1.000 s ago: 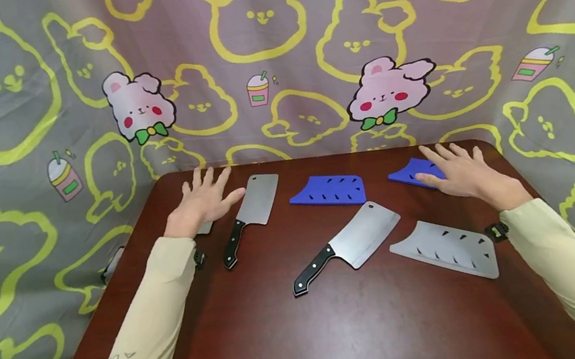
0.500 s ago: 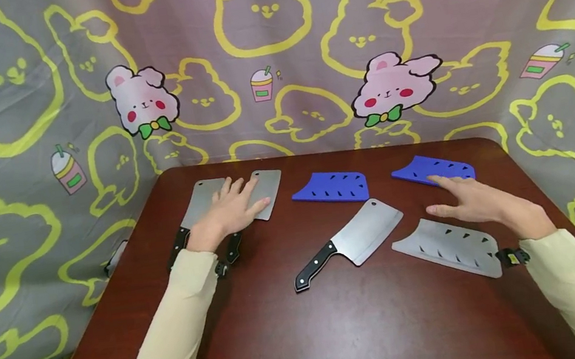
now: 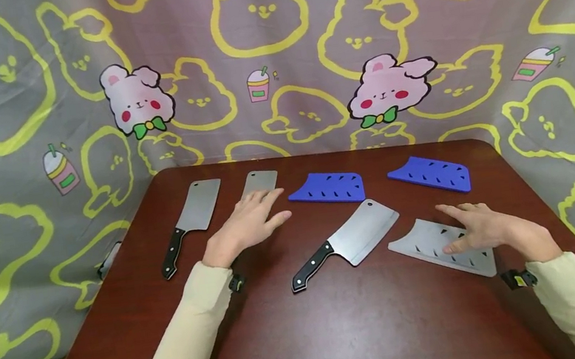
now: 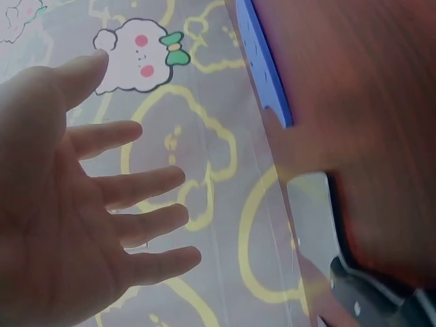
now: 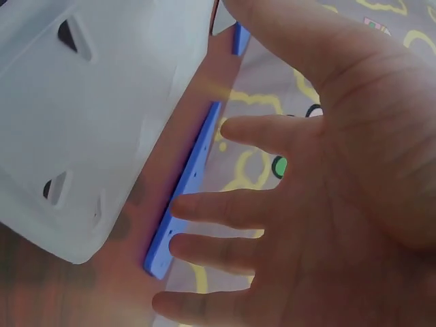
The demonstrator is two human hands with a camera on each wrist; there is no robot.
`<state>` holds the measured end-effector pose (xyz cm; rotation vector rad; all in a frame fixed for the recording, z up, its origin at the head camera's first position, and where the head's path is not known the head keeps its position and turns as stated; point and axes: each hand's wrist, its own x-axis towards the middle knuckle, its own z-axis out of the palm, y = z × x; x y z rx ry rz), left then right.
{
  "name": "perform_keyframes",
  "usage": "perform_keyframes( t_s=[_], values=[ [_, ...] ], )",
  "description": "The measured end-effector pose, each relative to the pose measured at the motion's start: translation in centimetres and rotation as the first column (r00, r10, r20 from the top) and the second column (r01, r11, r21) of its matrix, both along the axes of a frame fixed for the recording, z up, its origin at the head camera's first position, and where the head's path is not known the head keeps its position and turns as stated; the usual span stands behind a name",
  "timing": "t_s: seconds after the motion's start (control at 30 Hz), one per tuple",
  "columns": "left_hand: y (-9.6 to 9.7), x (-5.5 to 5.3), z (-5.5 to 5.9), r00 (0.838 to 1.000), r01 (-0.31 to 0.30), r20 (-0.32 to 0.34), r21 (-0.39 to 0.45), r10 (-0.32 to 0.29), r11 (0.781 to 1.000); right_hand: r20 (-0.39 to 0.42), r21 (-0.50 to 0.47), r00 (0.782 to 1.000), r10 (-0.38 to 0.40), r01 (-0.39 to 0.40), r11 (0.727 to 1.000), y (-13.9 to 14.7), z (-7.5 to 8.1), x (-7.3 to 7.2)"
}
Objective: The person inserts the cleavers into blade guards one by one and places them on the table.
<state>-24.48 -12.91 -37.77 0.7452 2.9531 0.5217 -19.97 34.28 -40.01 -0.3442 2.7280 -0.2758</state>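
Observation:
My left hand (image 3: 250, 224), its fingers spread, hovers over a cleaver (image 3: 260, 181) at the back and hides most of it; nothing is in its grasp. To its left lies another cleaver (image 3: 201, 204) with a black handle. A third cleaver (image 3: 364, 233) rests near the middle, blade to the back right. My right hand (image 3: 484, 228) is held over a pale translucent blade guard (image 3: 418, 244) and overlaps part of it, fingers extended and holding nothing. Behind are two blue blade guards, one in the middle (image 3: 327, 188) and one at right (image 3: 430, 175).
The dark red-brown table (image 3: 343, 337) has rounded corners. A patterned fabric curtain (image 3: 289, 32) hangs close along its back and both sides. In the left wrist view, a cleaver blade (image 4: 312, 211) and a blue guard (image 4: 262, 65) show beyond the fingers.
The left hand has moved right, from the leftmost cleaver to the second one. The right hand has drawn back from the right blue guard to above the pale guard. Cleavers and guards stay put.

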Motion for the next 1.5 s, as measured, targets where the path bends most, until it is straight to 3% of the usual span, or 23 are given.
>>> perform_keyframes(
  t_s=[0.37,0.53,0.9,1.27,1.4,1.5],
  values=[
    [1.8,1.5,-1.2,0.996,0.064,0.061,-0.031,-0.062,0.997,0.074,0.026,0.997,-0.011,0.009,1.000,-0.1,-0.7,-0.2],
    [3.1,1.9,-1.9,0.990,0.099,0.101,-0.039,-0.095,0.994,0.137,0.056,0.989,-0.053,0.045,0.997,0.2,-0.9,-0.1],
    [5.2,2.5,-2.9,0.974,0.126,0.193,-0.029,-0.118,0.992,0.138,0.071,0.990,-0.034,0.024,0.997,0.8,-0.5,-0.7],
    [5.3,2.9,-3.0,0.959,0.131,0.271,-0.151,-0.086,0.980,0.165,0.134,0.986,0.008,-0.030,0.991,0.3,-0.4,-1.7],
    [5.5,3.1,-2.9,0.959,0.141,0.268,-0.192,-0.086,0.971,0.145,0.184,0.988,0.055,-0.082,0.980,0.2,0.0,-2.2],
    [5.5,3.2,-2.9,0.960,0.147,0.269,-0.226,-0.083,0.963,0.139,0.178,0.989,0.051,-0.075,0.981,0.1,0.3,-2.4]
  ],
)
